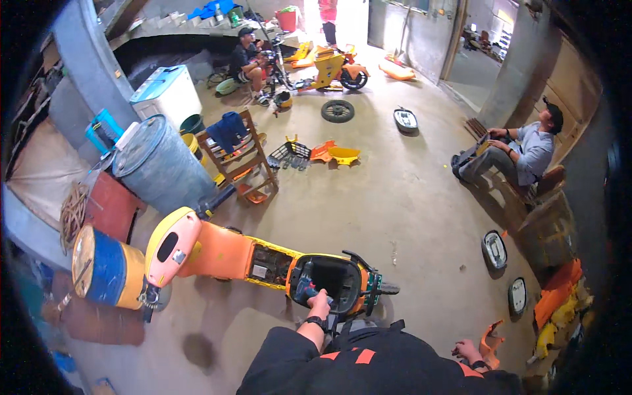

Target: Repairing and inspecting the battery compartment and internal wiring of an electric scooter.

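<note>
My left hand (pixel 318 300) grips a dark power drill (pixel 306 287) with teal parts over the open seat compartment (pixel 335 283) of the orange and yellow scooter (pixel 217 249). The scooter lies crosswise in front of me, its battery bay (pixel 268 263) exposed. My right hand (pixel 466 350) is low at my right side, fingers loosely bent and apart, beside a curved orange body panel (pixel 490 345); I see nothing in it.
Drums (pixel 155 171), a wooden chair (pixel 253 158) and an appliance (pixel 168 99) line the left. Ahead lie loose panels (pixel 342 157), a tyre (pixel 338 111) and a second scooter (pixel 329 69) with a person (pixel 247 62). Another person (pixel 530 155) sits right, near seats (pixel 494 250) and panels (pixel 556 296).
</note>
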`<act>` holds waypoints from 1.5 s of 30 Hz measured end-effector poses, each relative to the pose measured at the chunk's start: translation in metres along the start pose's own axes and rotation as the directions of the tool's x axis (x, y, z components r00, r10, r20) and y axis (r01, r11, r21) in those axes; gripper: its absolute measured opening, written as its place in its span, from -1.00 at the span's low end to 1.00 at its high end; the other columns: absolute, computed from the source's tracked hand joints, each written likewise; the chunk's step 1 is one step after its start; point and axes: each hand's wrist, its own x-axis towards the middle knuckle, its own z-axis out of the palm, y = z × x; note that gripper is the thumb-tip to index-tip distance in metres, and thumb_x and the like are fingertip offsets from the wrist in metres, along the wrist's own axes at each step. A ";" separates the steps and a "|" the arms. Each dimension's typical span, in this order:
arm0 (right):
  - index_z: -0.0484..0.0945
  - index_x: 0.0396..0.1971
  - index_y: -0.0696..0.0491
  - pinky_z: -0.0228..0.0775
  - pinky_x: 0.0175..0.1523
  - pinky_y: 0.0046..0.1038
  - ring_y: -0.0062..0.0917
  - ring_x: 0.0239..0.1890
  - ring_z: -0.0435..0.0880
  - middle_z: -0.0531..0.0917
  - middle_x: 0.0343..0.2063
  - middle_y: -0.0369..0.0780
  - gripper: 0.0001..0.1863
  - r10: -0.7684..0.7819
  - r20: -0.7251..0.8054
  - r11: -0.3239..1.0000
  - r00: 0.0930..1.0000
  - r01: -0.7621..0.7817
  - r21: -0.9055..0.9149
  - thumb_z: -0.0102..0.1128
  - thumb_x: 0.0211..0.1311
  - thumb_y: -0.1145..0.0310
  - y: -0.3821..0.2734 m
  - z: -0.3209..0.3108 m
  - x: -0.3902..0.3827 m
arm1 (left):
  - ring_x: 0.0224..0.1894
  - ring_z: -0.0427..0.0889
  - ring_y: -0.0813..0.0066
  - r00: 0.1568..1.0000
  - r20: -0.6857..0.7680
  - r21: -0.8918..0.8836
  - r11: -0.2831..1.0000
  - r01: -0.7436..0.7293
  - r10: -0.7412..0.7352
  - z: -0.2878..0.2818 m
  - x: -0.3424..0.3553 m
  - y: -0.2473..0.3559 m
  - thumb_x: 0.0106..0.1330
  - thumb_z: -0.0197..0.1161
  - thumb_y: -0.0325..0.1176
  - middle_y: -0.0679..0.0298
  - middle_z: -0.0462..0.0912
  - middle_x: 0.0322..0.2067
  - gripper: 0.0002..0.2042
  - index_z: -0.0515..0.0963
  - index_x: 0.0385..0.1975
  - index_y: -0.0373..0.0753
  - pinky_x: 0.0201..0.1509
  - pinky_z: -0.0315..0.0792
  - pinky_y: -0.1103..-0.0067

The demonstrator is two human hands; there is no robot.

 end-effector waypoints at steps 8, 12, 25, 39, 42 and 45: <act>0.54 -0.07 0.24 0.53 -0.17 -0.45 -0.49 -0.30 0.70 0.72 -0.32 -0.14 -0.64 -0.472 0.296 0.828 0.830 0.533 -0.174 0.07 0.26 0.29 -0.216 0.039 0.025 | -0.41 0.65 0.26 0.872 0.416 -0.435 0.899 -0.059 0.259 -0.014 -0.070 0.008 0.02 0.30 -0.44 0.13 0.60 -0.47 -0.80 0.47 -0.42 -0.40 -0.27 0.58 0.41; 0.45 0.06 0.22 0.50 -0.04 -0.45 -0.48 -0.16 0.67 0.69 -0.19 -0.15 -0.57 -0.570 0.581 0.763 0.581 0.637 0.111 -0.04 0.43 0.18 -0.326 0.101 -0.026 | -0.39 0.65 0.25 0.667 0.686 -0.459 0.884 0.089 0.290 -0.024 -0.165 0.016 0.13 0.23 -0.43 0.12 0.58 -0.49 -0.84 0.47 -0.36 -0.38 -0.22 0.62 0.39; -0.01 0.38 0.07 0.14 0.36 -0.10 -0.21 0.30 0.32 0.34 0.24 -0.04 -0.20 -0.537 0.843 0.816 -0.027 -0.270 0.511 0.13 0.23 0.11 -0.343 0.169 -0.172 | -0.37 0.47 0.50 0.053 0.973 -0.229 0.950 0.214 0.223 -0.090 -0.415 -0.033 0.08 0.25 -0.12 0.22 0.41 -0.28 -0.44 0.31 0.04 -0.28 -0.30 0.46 0.62; 0.45 0.08 0.12 0.47 0.00 -0.45 -0.61 -0.15 0.58 0.63 -0.12 -0.27 -0.51 -0.790 0.604 0.418 -0.106 0.628 0.657 0.33 0.13 0.40 -0.336 0.128 -0.231 | 0.20 0.41 0.20 0.053 0.729 -0.646 0.711 -0.276 0.683 -0.149 -0.342 -0.032 0.34 -0.18 0.30 0.03 0.41 0.16 -0.24 0.22 0.27 -0.28 0.33 0.23 0.26; 0.50 0.00 0.12 0.46 -0.08 -0.49 -0.63 -0.26 0.56 0.63 -0.24 -0.32 -0.59 -0.794 0.602 0.350 -0.084 0.746 0.567 0.33 0.14 0.36 -0.305 0.146 -0.248 | 0.23 0.37 0.14 0.232 0.516 -0.852 0.521 0.045 0.824 -0.164 -0.346 -0.025 0.36 -0.23 0.30 0.06 0.42 0.18 -0.26 0.29 0.23 -0.28 0.28 0.29 0.18; 0.54 -0.09 0.11 0.46 -0.10 -0.51 -0.64 -0.29 0.56 0.64 -0.31 -0.30 -0.62 -0.718 0.686 0.392 -0.120 0.745 0.540 0.35 0.07 0.35 -0.288 0.157 -0.274 | 0.20 0.42 0.16 0.262 0.492 -0.867 0.494 0.065 0.830 -0.184 -0.365 -0.030 0.40 -0.29 0.26 0.09 0.47 0.14 -0.32 0.36 0.18 -0.24 0.27 0.31 0.18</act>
